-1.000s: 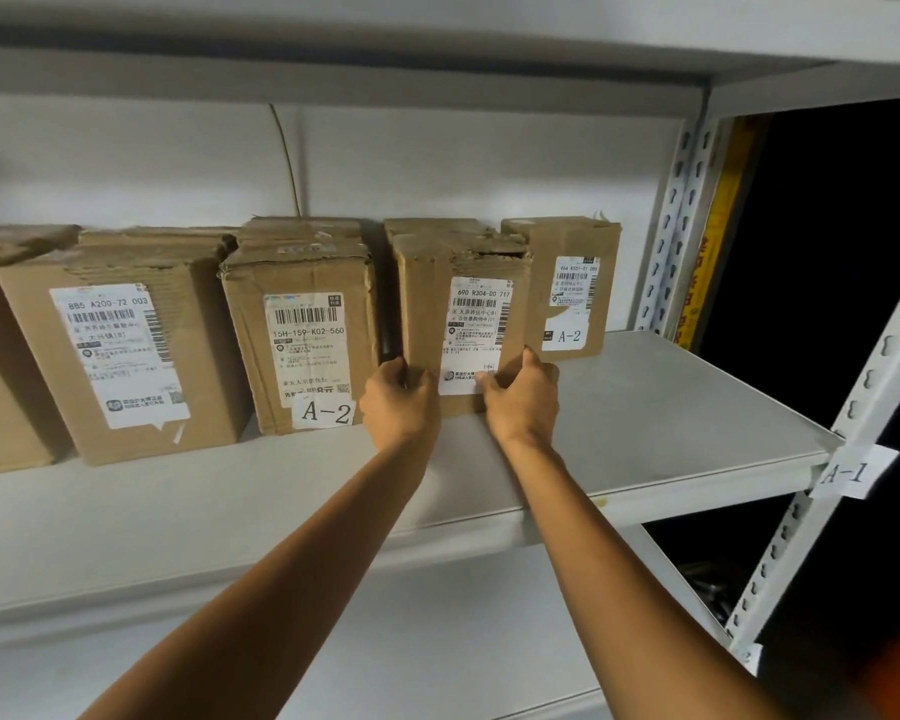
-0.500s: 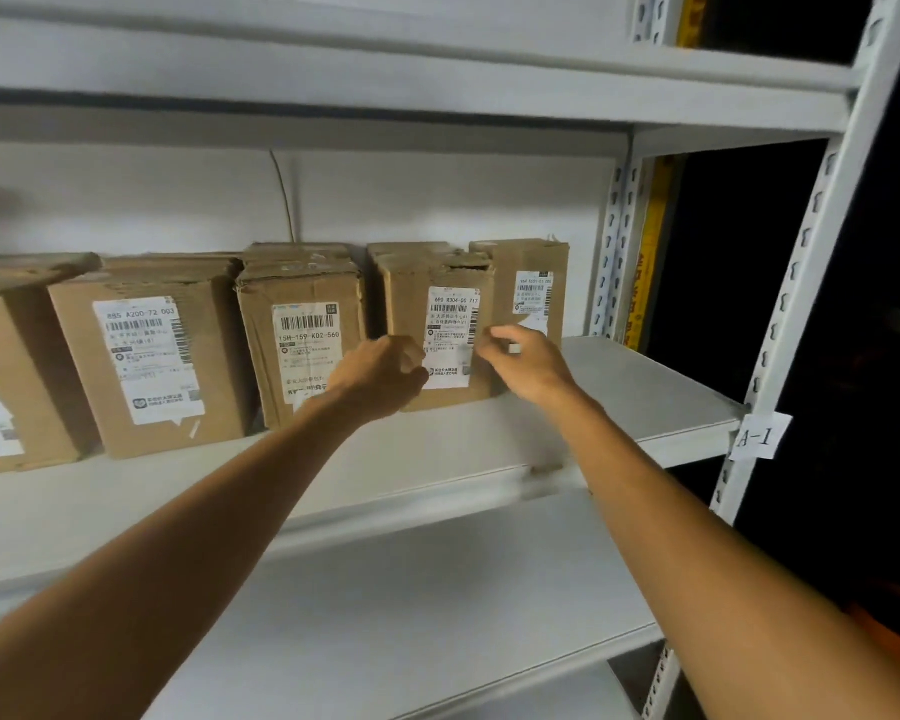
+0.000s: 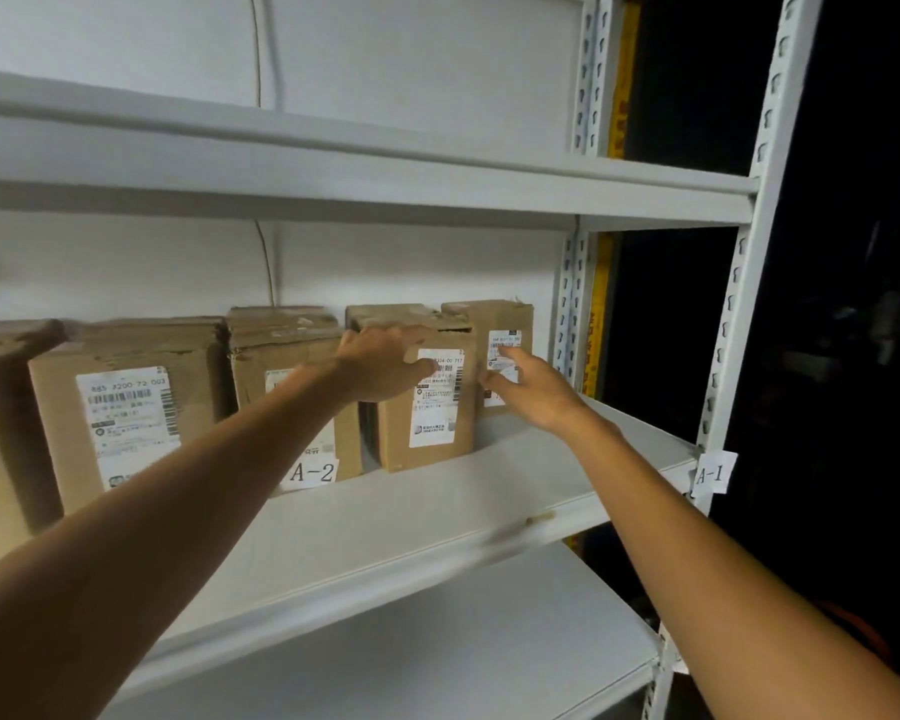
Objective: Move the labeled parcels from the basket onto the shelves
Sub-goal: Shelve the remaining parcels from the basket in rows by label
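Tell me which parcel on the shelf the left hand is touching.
The second parcel from the right, label ending 00 717: the left hand lies across its upper front edge. Its left neighbour carries an A-2 slip.

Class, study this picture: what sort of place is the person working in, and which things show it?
Probably a parcel storeroom or small warehouse. White metal shelving with slotted uprights, a row of cardboard parcels bearing barcode labels, and paper location tags like A-1 all suggest it.
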The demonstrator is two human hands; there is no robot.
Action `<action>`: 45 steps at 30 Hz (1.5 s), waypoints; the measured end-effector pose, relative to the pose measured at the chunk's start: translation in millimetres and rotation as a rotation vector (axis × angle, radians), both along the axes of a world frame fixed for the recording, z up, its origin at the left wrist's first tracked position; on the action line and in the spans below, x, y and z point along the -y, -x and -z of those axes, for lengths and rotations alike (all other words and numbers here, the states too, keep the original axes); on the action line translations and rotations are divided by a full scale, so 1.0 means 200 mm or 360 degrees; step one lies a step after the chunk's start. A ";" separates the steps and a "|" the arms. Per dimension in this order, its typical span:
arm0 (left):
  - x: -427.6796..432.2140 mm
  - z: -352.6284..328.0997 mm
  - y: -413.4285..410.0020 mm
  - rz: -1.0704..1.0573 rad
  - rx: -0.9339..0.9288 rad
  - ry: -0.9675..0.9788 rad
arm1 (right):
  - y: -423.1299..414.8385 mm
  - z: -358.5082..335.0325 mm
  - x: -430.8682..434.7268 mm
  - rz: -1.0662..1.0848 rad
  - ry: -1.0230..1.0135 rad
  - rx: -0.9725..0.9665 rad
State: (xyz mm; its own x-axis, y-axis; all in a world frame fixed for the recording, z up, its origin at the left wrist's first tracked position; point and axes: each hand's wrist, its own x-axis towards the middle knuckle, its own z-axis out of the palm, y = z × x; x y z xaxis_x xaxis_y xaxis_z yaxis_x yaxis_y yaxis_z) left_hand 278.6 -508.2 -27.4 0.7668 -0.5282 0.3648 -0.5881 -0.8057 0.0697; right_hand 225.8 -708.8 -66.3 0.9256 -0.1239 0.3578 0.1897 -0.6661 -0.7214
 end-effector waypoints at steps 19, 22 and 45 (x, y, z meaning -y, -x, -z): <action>0.35 -0.23 -0.38 -0.0132 -0.0002 -0.0135 | -0.71 -0.07 0.43 -0.0042 -0.0101 0.0114; 0.40 -0.24 -0.46 -0.0223 -0.0123 -0.0082 | -0.82 -0.07 0.51 -0.0007 -0.0240 0.0142; 0.33 -0.17 -0.65 -0.0354 -0.0532 -0.0257 | -1.16 0.30 0.33 0.0221 -0.0609 0.0429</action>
